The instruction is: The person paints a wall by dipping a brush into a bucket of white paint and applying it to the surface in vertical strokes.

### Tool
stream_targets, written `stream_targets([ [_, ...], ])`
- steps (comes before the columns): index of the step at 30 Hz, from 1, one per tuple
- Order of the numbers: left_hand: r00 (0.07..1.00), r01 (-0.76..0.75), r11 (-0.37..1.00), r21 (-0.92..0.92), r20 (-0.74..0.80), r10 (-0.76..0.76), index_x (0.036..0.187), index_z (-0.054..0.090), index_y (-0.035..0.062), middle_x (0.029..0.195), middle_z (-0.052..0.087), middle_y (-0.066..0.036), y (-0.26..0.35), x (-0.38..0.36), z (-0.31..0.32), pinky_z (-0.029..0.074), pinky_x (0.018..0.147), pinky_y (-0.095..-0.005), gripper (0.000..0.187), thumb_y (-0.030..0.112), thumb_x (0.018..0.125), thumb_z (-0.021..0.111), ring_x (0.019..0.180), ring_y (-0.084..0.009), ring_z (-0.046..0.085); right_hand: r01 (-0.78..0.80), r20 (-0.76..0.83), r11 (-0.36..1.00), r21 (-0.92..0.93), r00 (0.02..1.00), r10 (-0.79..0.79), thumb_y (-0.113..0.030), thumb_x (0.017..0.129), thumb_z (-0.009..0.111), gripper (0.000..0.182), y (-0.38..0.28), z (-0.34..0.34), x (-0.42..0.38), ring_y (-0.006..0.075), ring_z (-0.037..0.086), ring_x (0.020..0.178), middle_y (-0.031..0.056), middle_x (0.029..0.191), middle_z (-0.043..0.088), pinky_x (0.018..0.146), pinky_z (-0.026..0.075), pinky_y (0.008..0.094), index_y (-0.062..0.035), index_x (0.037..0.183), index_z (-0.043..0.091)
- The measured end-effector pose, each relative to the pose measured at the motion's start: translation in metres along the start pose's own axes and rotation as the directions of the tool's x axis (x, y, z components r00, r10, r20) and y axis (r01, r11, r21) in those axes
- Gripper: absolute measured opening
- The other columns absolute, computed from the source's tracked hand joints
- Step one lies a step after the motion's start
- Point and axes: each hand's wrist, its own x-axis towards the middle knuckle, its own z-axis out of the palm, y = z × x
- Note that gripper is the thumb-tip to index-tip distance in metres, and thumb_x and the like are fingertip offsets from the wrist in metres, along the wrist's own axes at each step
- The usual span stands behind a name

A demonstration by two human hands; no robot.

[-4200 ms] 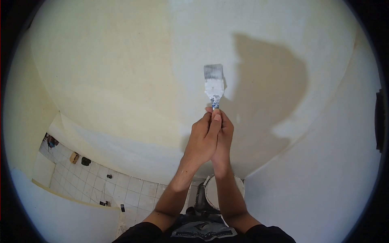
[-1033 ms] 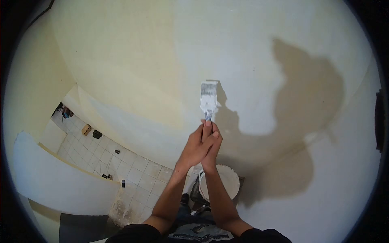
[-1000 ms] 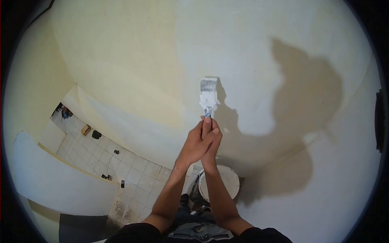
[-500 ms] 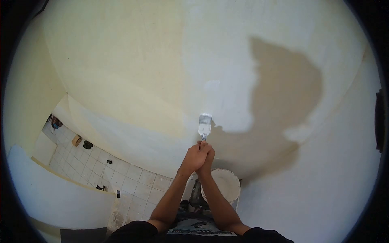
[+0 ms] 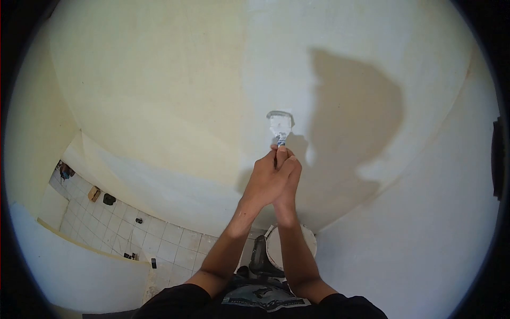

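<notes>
Both hands are closed together around the handle of a flat paintbrush point(image 5: 281, 124), whose bristles press against the wall. My left hand point(image 5: 264, 179) lies over the grip from the left, and my right hand point(image 5: 290, 175) wraps it from the right; the fingers overlap, so part of the handle is hidden. White paint coats the brush's metal band. Around the brush the wall point(image 5: 271, 69) is whitish, while its left portion point(image 5: 159, 85) stays pale yellow.
Below my right forearm stands a round white bucket or lid point(image 5: 305, 242), beside a dark object point(image 5: 258, 255). On the tiled floor point(image 5: 164, 250) lie a brown block point(image 5: 94, 194), a black item point(image 5: 109, 199) and other small things. A low partition point(image 5: 90, 271) runs at lower left.
The hands and brush have moved up the wall and slightly right. The bristles now bend against the surface, and the shadow has shifted left.
</notes>
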Motion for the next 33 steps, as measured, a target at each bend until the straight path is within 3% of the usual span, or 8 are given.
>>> stream_targets([
  [10, 1.0, 0.005, 0.994, 0.109, -0.023, -0.003, 0.103, 0.061, -0.0103, 0.085, 0.066, -0.024, -0.074, 0.004, 0.009, 0.051, 0.076, -0.037, 0.042, 0.031, 0.095, 0.055, 0.081, -0.0268, 0.065, 0.119, -0.056, 0.993, -0.009, 0.991, -0.119, -0.032, 0.105, 0.049, 0.039, 0.072, -0.002, -0.013, 0.0071, 0.047, 0.071, -0.0027, 0.077, 0.053, 0.061, 0.039, 0.0252, 0.003, 0.101, 0.064],
  [13, 0.971, 0.229, 0.959, 0.164, 0.036, -0.238, 0.112, 0.06, -0.0092, 0.103, 0.066, -0.033, -0.12, -0.01, 0.014, 0.049, 0.09, -0.0486, 0.051, 0.038, 0.092, 0.054, 0.104, -0.0496, 0.062, -0.073, 0.009, 0.995, 0.061, 0.997, 0.073, -0.032, 0.105, 0.049, 0.037, 0.129, -0.02, -0.046, 0.0069, 0.047, 0.07, -0.0033, 0.077, 0.052, 0.061, 0.04, 0.0261, 0.0006, 0.092, 0.062],
  [17, 0.935, 0.319, 0.926, 0.201, 0.09, -0.342, 0.107, 0.063, -0.0104, 0.105, 0.065, -0.034, -0.173, -0.021, 0.02, 0.048, 0.093, -0.0476, 0.055, 0.041, 0.092, 0.054, 0.105, -0.0497, 0.061, -0.284, -0.043, 0.952, 0.114, 0.956, 0.291, -0.031, 0.105, 0.048, 0.038, 0.145, -0.022, -0.071, 0.0061, 0.045, 0.069, -0.0046, 0.074, 0.049, 0.058, 0.038, 0.0273, -0.0045, 0.079, 0.056],
  [20, 0.941, 0.313, 0.931, 0.185, 0.071, -0.33, 0.104, 0.064, -0.0105, 0.105, 0.065, -0.034, -0.172, -0.017, 0.021, 0.048, 0.093, -0.0474, 0.055, 0.042, 0.092, 0.054, 0.105, -0.0494, 0.061, -0.289, 0.097, 0.909, 0.3, 0.957, 0.272, -0.03, 0.105, 0.049, 0.037, 0.172, -0.032, -0.067, 0.0058, 0.044, 0.068, -0.0051, 0.074, 0.049, 0.057, 0.037, 0.0274, -0.0045, 0.08, 0.056],
  [25, 0.974, 0.211, 0.972, 0.106, 0.058, -0.218, 0.104, 0.062, -0.0106, 0.101, 0.065, -0.034, -0.107, -0.025, 0.01, 0.049, 0.089, -0.046, 0.051, 0.038, 0.092, 0.055, 0.102, -0.0495, 0.062, -0.168, 0.007, 0.982, 0.082, 0.986, 0.168, -0.031, 0.104, 0.052, 0.036, 0.1, -0.022, -0.059, 0.0056, 0.044, 0.072, -0.0042, 0.079, 0.05, 0.06, 0.037, 0.0254, 0.0019, 0.094, 0.063],
  [28, 0.997, 0.077, 0.997, -0.008, 0.01, -0.077, 0.104, 0.061, -0.0111, 0.097, 0.066, -0.032, -0.06, -0.013, 0.002, 0.05, 0.085, -0.0431, 0.048, 0.035, 0.093, 0.056, 0.096, -0.0461, 0.065, -0.055, -0.033, 0.996, 0.07, 0.998, 0.058, -0.031, 0.105, 0.051, 0.038, 0.067, -0.009, -0.03, 0.0071, 0.046, 0.073, -0.0022, 0.078, 0.053, 0.062, 0.039, 0.0267, 0.0034, 0.096, 0.065],
  [31, 0.999, -0.036, 0.998, -0.058, -0.017, 0.035, 0.101, 0.061, -0.0105, 0.082, 0.065, -0.018, -0.043, 0.008, 0.005, 0.05, 0.075, -0.0331, 0.04, 0.029, 0.096, 0.057, 0.078, -0.0186, 0.061, 0.078, -0.055, 0.997, -0.024, 0.995, -0.08, -0.031, 0.105, 0.05, 0.039, 0.035, -0.001, -0.001, 0.0088, 0.048, 0.072, -0.0003, 0.077, 0.056, 0.063, 0.041, 0.0281, 0.0043, 0.099, 0.065],
  [33, 0.995, -0.096, 0.992, -0.077, -0.016, 0.095, 0.101, 0.061, -0.0111, 0.083, 0.066, -0.017, -0.02, 0.018, 0.0, 0.049, 0.074, -0.032, 0.041, 0.03, 0.096, 0.057, 0.079, -0.0172, 0.06, 0.111, -0.059, 0.992, -0.061, 0.992, -0.114, -0.032, 0.105, 0.05, 0.04, 0.009, 0.006, 0.013, 0.0092, 0.049, 0.072, 0.0002, 0.077, 0.056, 0.063, 0.042, 0.0283, 0.0049, 0.102, 0.065],
])
